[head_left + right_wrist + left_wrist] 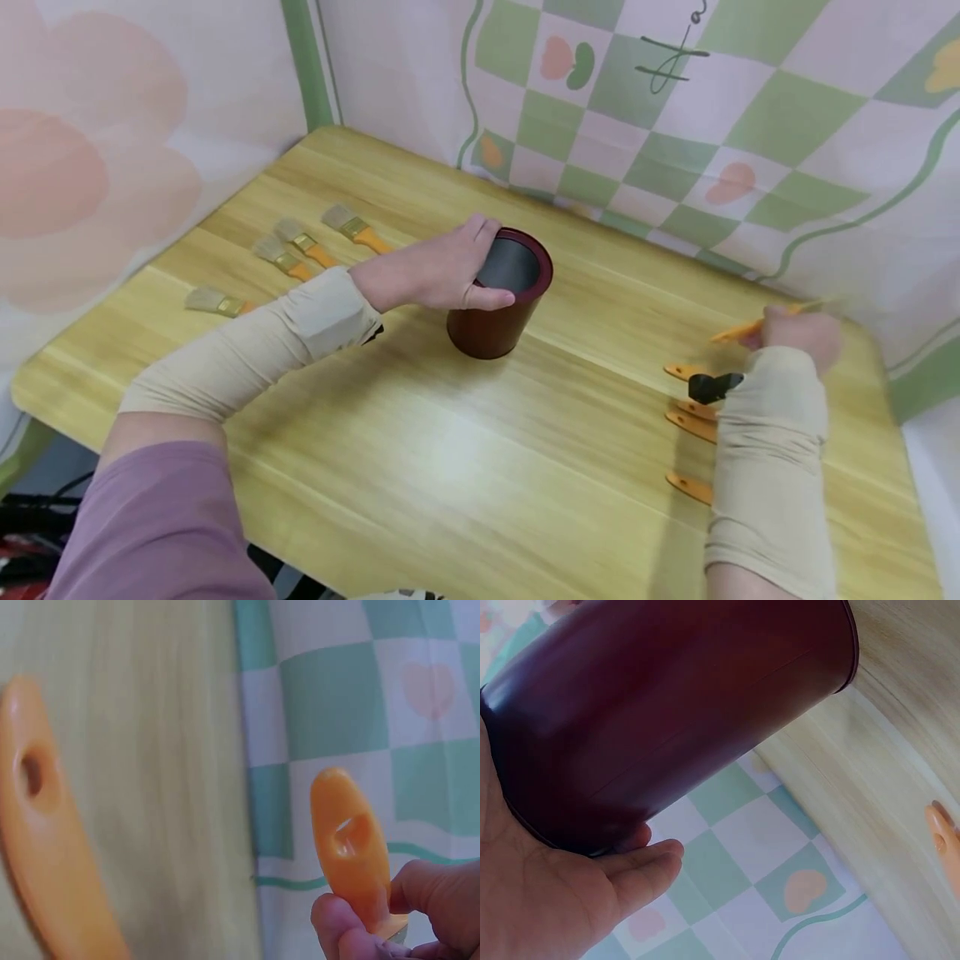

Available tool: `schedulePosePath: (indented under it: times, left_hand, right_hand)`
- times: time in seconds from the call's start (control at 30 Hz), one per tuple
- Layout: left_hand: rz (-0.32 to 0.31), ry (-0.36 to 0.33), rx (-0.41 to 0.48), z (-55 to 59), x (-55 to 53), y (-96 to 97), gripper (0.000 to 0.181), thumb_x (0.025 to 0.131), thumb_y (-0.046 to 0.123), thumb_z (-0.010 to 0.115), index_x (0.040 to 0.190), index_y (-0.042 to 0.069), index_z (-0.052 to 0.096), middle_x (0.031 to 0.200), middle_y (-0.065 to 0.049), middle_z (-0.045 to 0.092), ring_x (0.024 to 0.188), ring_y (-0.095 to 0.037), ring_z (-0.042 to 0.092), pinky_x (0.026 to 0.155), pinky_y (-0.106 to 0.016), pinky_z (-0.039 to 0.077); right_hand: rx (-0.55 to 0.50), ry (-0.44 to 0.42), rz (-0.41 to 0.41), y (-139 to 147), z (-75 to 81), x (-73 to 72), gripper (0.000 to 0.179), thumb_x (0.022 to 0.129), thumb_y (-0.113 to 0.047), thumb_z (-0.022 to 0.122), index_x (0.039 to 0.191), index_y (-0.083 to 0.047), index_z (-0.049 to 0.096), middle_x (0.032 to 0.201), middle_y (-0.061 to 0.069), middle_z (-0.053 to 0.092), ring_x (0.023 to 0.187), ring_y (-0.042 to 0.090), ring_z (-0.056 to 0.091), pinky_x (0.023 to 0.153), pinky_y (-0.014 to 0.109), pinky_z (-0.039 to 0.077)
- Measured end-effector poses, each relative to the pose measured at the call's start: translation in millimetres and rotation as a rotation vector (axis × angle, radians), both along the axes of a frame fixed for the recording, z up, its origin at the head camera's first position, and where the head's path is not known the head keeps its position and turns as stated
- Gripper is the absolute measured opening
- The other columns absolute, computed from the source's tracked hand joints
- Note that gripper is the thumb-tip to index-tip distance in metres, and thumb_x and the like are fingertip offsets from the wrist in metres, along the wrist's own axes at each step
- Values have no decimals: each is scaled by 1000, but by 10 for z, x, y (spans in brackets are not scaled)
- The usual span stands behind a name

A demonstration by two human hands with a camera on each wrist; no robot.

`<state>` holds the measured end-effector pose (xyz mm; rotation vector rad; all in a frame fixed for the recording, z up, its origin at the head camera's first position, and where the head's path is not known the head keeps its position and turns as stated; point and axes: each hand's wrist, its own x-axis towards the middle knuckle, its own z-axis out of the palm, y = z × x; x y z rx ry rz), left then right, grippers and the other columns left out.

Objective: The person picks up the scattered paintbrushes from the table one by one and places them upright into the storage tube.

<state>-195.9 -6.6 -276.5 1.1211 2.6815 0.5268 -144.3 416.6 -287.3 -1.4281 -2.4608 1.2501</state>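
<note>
Near the middle of the wooden table stands a dark red, tapered round container (491,329), tilted slightly in the head view, its dark grey inside showing. My left hand (442,267) grips it at the rim, thumb on the near side and fingers on the far side. At the right back, my right hand (806,335) pinches a paintbrush by its orange handle (341,817); the handle's holed end points away from the fingers. Beneath that hand and forearm, several other paintbrushes (690,426) lie with only their orange handles showing.
Several flat paintbrushes (217,302) with pale bristles and orange handles lie at the left of the table (450,467). A checkered green and white curtain (675,150) hangs along the back edge. A black wrist device (712,387) sits by the right forearm.
</note>
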Motion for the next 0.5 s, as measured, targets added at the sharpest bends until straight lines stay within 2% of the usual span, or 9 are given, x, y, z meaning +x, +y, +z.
schedulePosePath:
  times: [0.07, 0.1, 0.17, 0.23, 0.4, 0.5]
  left_hand:
    - [1, -2, -1, 2, -6, 8, 92, 87, 61, 55, 145, -2, 22, 138, -18, 32, 108, -24, 50, 98, -34, 45]
    - [0, -2, -4, 3, -9, 12, 92, 87, 61, 54, 145, -2, 22, 138, -18, 32, 108, -24, 50, 98, -34, 45]
    - [-3, 1, -10, 7, -8, 21, 93, 86, 61, 55, 145, -2, 22, 139, -18, 32, 109, -24, 50, 98, -34, 45]
    - [-10, 4, -18, 10, -2, 30, 94, 86, 62, 55, 146, -3, 21, 138, -18, 32, 108, -24, 51, 97, -34, 45]
    - [-35, 7, -9, 15, 31, 56, 95, 85, 62, 56, 145, -3, 22, 137, -18, 32, 107, -24, 52, 97, -33, 46]
    - [-40, 3, 3, 15, 48, 69, 94, 85, 61, 57, 145, -3, 23, 136, -17, 33, 107, -24, 52, 98, -32, 45]
  right_hand:
    - [-60, 64, -56, -13, 15, -15, 19, 95, -24, 47, 114, -23, 49, 37, -13, 50, 37, 3, 55, 45, 20, 50]
    - [-88, 95, -85, -20, 19, -20, 19, 94, -23, 47, 113, -24, 48, 36, -11, 51, 36, 4, 56, 44, 21, 50]
    - [-98, 136, -104, -30, 33, -27, 7, 94, -22, 45, 100, -22, 47, 35, -10, 50, 33, 5, 55, 42, 20, 49]
    - [-85, 180, -116, -53, 54, -35, 4, 93, -22, 45, 96, -20, 46, 33, -9, 49, 31, 5, 53, 40, 19, 48]
    - [-51, 270, -112, -184, 192, -44, 4, 92, -21, 46, 92, -19, 48, 32, -11, 47, 29, 2, 51, 40, 15, 46]
    - [-94, 362, -134, -283, 315, -33, 12, 92, -19, 47, 82, -18, 53, 34, -11, 50, 31, 2, 52, 41, 14, 46]
